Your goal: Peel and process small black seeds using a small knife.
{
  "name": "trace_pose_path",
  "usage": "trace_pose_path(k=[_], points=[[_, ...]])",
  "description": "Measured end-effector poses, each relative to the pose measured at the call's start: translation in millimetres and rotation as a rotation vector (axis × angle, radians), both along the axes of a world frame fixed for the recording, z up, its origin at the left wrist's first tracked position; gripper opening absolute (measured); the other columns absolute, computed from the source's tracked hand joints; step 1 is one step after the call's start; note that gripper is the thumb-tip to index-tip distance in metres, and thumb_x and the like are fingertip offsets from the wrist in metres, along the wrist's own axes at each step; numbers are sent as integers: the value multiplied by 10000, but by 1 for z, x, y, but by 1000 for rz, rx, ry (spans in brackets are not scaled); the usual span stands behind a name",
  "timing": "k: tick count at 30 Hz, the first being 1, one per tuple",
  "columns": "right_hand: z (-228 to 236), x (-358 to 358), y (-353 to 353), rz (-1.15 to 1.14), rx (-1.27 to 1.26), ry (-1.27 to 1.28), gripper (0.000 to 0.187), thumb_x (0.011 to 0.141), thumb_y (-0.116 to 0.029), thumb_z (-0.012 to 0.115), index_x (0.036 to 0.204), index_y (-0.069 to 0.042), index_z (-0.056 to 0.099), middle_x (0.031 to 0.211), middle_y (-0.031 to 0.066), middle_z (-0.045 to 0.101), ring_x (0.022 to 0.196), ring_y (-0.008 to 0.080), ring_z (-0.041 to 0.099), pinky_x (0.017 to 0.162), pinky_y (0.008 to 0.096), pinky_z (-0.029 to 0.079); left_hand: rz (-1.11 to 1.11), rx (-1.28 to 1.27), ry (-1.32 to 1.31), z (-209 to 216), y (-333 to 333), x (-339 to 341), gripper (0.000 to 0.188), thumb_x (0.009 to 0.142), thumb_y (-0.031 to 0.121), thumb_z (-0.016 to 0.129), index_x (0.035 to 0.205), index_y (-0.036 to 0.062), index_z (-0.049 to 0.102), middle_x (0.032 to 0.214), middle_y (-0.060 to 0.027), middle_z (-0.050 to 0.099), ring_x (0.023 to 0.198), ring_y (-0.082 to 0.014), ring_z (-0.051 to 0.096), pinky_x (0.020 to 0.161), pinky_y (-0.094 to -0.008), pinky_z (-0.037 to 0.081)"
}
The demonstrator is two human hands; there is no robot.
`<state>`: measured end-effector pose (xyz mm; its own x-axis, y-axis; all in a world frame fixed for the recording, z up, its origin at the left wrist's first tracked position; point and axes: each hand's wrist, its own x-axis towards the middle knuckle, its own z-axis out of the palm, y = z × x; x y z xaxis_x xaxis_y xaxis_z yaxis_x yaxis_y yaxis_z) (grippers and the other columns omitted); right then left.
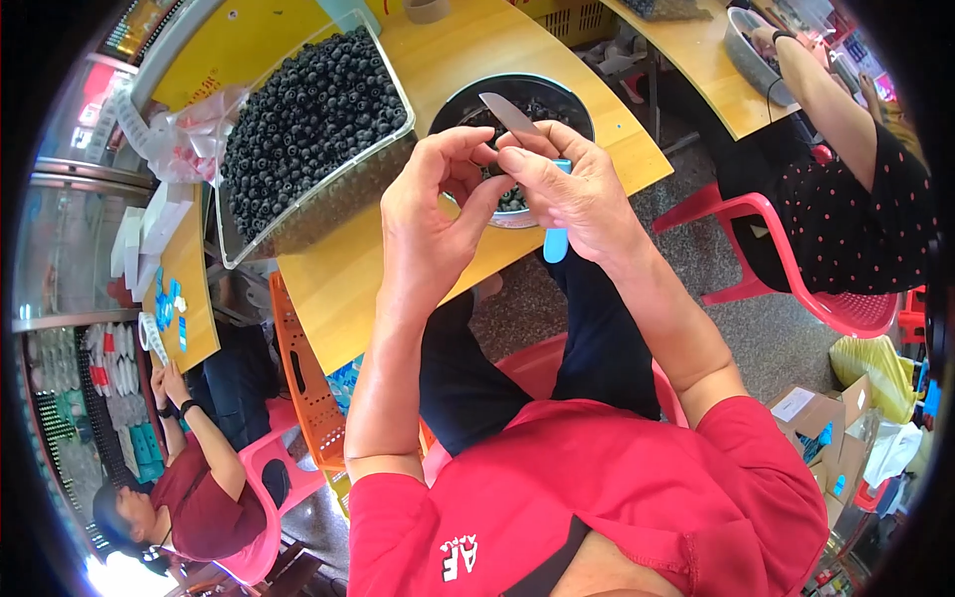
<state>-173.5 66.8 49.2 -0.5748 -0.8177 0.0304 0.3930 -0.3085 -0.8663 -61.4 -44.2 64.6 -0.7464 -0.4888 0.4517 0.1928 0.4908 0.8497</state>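
Both my hands meet over a round metal bowl (444,111) with dark berries in it. My right hand (580,194) holds a small knife (557,244) with a light-blue handle, its blade pointing up and to the left. Thumb and fingertips of my left hand (433,214) pinch close to my right thumb. A small dark thing, perhaps a berry, shows between the fingertips, mostly covered by them. To the left of the bowl, a large clear plastic tub (406,127) is heaped with blueberries (308,119).
My wooden table (338,308) has an orange crate (290,348) below its left side. At the left, a person (209,507) handles a paper tape roll (152,336). Another person (846,209) works at the right over a tub (746,60). Red plastic chairs (766,224) stand around.
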Motion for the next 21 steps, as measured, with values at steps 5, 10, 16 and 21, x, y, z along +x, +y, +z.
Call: trace_pose_path(k=[5, 10, 16, 21], points=[[-5, -6, 5, 169, -46, -146, 236, 912, -204, 659, 1082, -49, 606, 731, -59, 540, 475, -12, 386, 403, 158, 278, -90, 155, 76, -18, 1, 0, 277, 826, -17, 705, 1092, 11, 632, 995, -38, 600, 813, -80, 584, 709, -219, 477], [-1, -7, 6, 170, -26, -175, 216, 919, -200, 645, 1075, -54, 617, 737, -55, 539, 465, -14, 377, 395, 156, 274, -166, 366, 135, -21, 4, -1, 223, 867, 15, 680, 1084, -1, 632, 1058, -41, 532, 880, -96, 569, 774, -222, 467], [9, -1, 5, 52, 56, 21, 217, 912, -146, 656, 1072, -4, 618, 790, -25, 594, 473, -9, 400, 408, 157, 287, -86, 194, 98, -22, 6, -2, 140, 912, 32, 625, 1042, -16, 600, 1046, -50, 523, 893, -115, 558, 787, -242, 469], [4, -5, 5, 63, 34, -8, 216, 911, -148, 667, 1060, 2, 620, 761, -23, 592, 467, -8, 397, 410, 164, 283, -52, 104, 40, -25, 7, -4, 135, 919, 33, 611, 1044, -13, 585, 1054, -48, 515, 884, -117, 544, 780, -244, 464]])
